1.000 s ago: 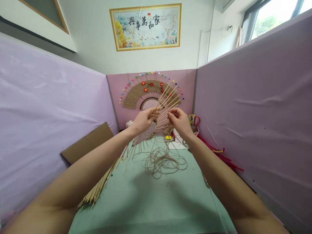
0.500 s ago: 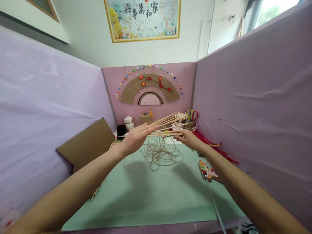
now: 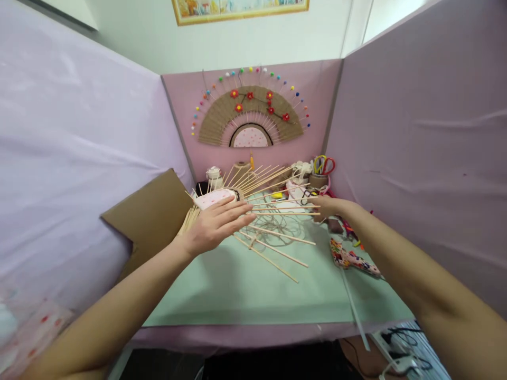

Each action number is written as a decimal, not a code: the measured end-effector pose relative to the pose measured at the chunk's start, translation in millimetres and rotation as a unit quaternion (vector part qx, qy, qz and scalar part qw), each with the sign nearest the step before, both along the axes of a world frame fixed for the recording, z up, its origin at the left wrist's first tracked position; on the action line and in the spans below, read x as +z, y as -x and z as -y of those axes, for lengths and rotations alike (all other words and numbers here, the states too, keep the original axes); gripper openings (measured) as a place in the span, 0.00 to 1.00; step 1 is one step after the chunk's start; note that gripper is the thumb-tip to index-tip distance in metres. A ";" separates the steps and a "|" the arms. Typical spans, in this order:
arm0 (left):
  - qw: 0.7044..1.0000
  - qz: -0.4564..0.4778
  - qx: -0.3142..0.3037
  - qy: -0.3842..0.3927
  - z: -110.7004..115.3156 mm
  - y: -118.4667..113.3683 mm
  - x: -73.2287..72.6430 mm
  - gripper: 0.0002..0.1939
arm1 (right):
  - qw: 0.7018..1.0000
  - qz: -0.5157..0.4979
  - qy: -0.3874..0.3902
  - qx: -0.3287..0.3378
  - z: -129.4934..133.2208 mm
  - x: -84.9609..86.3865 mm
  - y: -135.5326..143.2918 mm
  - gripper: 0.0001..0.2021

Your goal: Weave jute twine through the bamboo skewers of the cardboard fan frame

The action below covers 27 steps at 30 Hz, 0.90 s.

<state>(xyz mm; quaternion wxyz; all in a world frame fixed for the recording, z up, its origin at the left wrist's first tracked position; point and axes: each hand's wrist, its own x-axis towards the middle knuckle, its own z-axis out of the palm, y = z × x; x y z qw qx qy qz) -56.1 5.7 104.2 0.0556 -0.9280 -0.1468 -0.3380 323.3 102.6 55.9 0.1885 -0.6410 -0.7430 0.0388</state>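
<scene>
A half-made fan frame [image 3: 277, 211] of thin wooden sticks spreads out from a pink-patterned half-round base over the table. My left hand [image 3: 219, 224] lies across that base with its fingers stretched along the sticks, holding the frame up; its thumb is hidden. At the right-hand stick tips is my right hand [image 3: 328, 207], its fingers curled around a few ends and partly hidden. Loose twine [image 3: 283, 237] lies in a tangle on the table beneath the sticks. A strand of twine is looped about the nearest sticks.
A finished fan [image 3: 214, 116] hangs on the pink back panel. Brown cardboard [image 3: 150, 221] leans at the left. Scissors [image 3: 328, 165] stand in a pot at the back right. A flower-patterned glue gun [image 3: 350, 258] lies at the right, its pale stick hanging over the table edge.
The frame has turned from nearly edge-on to show its pink base and spread sticks. My right hand has shifted right along the stick tips. The view has tipped downward.
</scene>
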 end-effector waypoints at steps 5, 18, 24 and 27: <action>0.992 -0.052 0.025 0.109 3.0 -0.7 -63.0 0.19 | 0.992 0.002 0.099 0.078 65.0 -11.7 3.5 0.22; 0.990 -0.138 0.032 0.000 37.3 -5.6 -162.2 0.17 | 0.968 -0.130 0.158 0.144 241.0 -60.1 64.7 0.12; 0.981 -0.179 0.045 0.060 33.6 -10.7 -164.9 0.18 | 0.985 -0.103 0.079 0.115 237.7 -74.0 72.2 0.10; 0.972 -0.200 0.033 0.120 30.6 -11.4 -156.7 0.20 | 0.999 -0.043 -0.001 0.008 217.2 -76.6 31.3 0.12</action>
